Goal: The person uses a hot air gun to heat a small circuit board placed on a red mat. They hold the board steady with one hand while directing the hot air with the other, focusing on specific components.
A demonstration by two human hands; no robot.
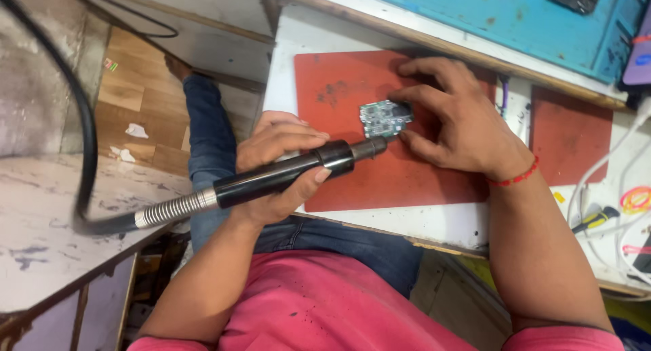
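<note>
Left hand (281,164) is wrapped tight around the black handpiece (291,171) of a flexible-shaft rotary tool, gripped near the front so the tip (383,144) stays steady at the lower edge of the small circuit board (385,117). Right hand (454,117) has its fingers spread and pressing down around the board, thumb close to the tool tip, probably to stop it skating; it isn't closed on anything, just pinning. Board lies flat on the red mat (380,181) on the white bench (285,59), and the hose (85,141) loops off left, clear of the work.
</note>
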